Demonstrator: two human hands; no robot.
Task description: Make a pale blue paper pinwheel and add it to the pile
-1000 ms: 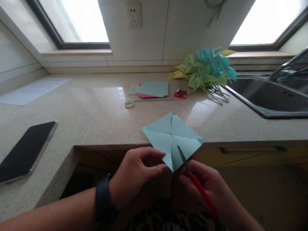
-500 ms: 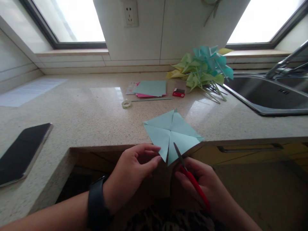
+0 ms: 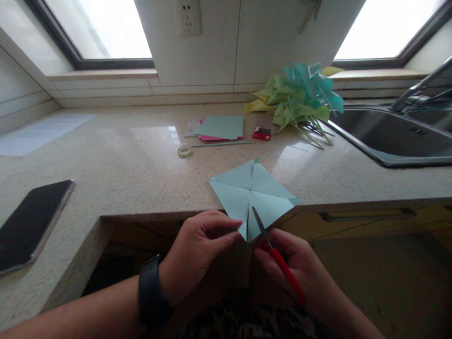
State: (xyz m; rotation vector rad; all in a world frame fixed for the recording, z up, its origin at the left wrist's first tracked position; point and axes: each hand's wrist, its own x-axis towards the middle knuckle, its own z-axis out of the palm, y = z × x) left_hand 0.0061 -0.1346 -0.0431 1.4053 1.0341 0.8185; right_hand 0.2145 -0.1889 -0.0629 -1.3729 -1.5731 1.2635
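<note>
Pale-blue and diamond-shaped, the paper sheet, slit inward from its corners, overhangs the speckled stone surface at six o'clock. We see the left hand pinching its seven-o'clock edge, fingers together; at five, the right hand's fingers wrap red-handled metal scissors. Whether the blades touch paper, we cannot tell. The glossy black phone at eight is cut off.

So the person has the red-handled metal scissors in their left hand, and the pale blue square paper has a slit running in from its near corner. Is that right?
Wrong hand: the head view shows the red-handled metal scissors in the right hand. The pale blue square paper does have a slit running in from its near corner.
</note>
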